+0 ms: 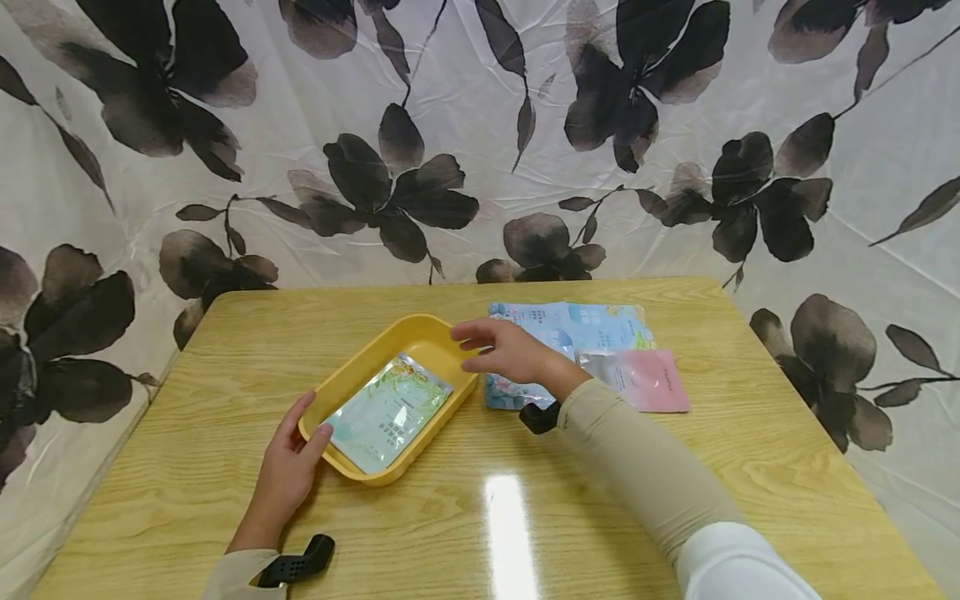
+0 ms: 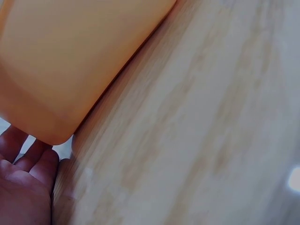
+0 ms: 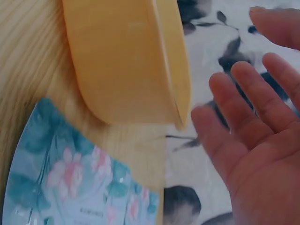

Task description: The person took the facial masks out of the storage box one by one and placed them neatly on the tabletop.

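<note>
Plainly, the person at the tabletop (image 1: 420,542) gives each side different work; the left grip (image 1: 288,462) is grasping the nearer end of the tub (image 1: 408,329), thumb over the rim and fingers along the outer wall, which I take as a way to steady it; the right grip (image 1: 513,350) is released, fingers loosely parted and holding nothing, poised at the tub's farther end; whether a fingertip brushes the rim there I cannot be sure.

Inside the tub lies the green packet (image 1: 390,412), flat, towards the end the left thumb covers; it runs lengthwise, as a narrow tub would seem to favour, and one of its corners sits close by that thumb; the tub itself stands at a slant, one end turned to the left arm and the other towards the right, so both ends look easy to reach.

Just beyond the right wrist, the blue packets (image 1: 607,325) lie close together on the tabletop; the pink packet (image 1: 660,382) overlaps them at the near side, partly hidden by the forearm; being beside the tub, they seem placed for a short reach; behind everything hangs the flowered cloth (image 1: 427,75), apparently there as a backdrop.
</note>
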The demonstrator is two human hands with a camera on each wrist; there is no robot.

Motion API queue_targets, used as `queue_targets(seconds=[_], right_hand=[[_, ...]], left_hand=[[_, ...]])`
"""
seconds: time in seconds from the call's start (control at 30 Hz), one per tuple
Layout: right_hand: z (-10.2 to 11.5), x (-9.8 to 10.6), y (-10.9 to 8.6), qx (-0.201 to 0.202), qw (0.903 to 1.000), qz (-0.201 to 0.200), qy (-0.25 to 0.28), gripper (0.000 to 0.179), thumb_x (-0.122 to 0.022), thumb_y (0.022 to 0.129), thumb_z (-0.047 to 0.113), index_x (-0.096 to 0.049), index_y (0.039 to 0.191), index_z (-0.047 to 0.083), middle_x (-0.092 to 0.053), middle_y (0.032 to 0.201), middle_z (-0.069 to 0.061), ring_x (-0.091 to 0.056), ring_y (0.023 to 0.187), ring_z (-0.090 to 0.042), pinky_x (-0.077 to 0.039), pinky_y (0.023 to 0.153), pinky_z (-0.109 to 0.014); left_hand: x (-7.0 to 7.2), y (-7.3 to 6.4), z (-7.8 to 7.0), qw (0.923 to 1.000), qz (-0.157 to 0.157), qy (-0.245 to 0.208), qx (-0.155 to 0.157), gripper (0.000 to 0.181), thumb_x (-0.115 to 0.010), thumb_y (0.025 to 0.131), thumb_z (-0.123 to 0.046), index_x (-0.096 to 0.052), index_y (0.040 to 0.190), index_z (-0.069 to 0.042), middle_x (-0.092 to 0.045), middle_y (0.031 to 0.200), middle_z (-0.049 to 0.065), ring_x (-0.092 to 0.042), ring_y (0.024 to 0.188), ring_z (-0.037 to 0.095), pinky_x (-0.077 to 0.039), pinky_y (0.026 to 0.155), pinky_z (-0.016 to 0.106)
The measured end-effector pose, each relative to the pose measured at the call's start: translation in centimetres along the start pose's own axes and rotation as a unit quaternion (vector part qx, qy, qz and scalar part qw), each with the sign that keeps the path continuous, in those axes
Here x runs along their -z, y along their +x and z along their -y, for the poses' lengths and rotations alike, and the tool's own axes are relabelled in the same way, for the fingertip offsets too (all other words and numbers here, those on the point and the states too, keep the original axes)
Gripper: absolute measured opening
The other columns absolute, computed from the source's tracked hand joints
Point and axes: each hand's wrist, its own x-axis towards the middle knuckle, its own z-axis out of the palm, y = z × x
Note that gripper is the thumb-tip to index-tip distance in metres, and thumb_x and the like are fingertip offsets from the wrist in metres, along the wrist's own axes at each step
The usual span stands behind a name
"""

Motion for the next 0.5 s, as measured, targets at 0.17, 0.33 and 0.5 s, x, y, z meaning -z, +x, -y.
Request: queue_targets(seconds=[0.17,0.33,0.5], right_hand=[[0.8,-1.1,1.9,-0.022,0.9986,0.034,-0.035,0.054,-0.069,0.094,0.01,-0.051,0.145,0.003,-0.052,0.145,-0.01,-0.051,0.13,-0.025,-0.045,0.103,-0.033],[1.0,-2.5,3.4,-0.043,0.9955,0.055,-0.064,0.055,-0.069,0.095,0.011,-0.05,0.146,0.007,-0.051,0.147,-0.009,-0.049,0.133,-0.025,-0.044,0.103,-0.031],[1.2,-3.5,4.2,-0.057,0.9918,0.068,-0.092,0.055,-0.069,0.095,0.012,-0.05,0.147,0.007,-0.051,0.147,-0.008,-0.048,0.133,-0.025,-0.042,0.106,-0.033]], left_hand=[[0.1,0.0,0.1,1.0,-0.002,-0.001,-0.004,0.063,-0.053,0.106,-0.026,-0.023,0.16,-0.01,-0.03,0.155,0.025,-0.045,0.122,0.008,-0.041,0.087,0.005],[0.0,-0.1,0.2,0.9999,-0.002,-0.013,-0.005,0.063,-0.054,0.106,-0.024,-0.024,0.159,-0.008,-0.032,0.154,0.026,-0.047,0.114,-0.004,-0.042,0.086,0.006],[-0.1,-0.1,0.1,0.9999,-0.002,-0.01,0.002,0.064,-0.054,0.106,-0.026,-0.024,0.16,-0.01,-0.031,0.155,0.025,-0.044,0.113,-0.006,-0.041,0.087,0.005]])
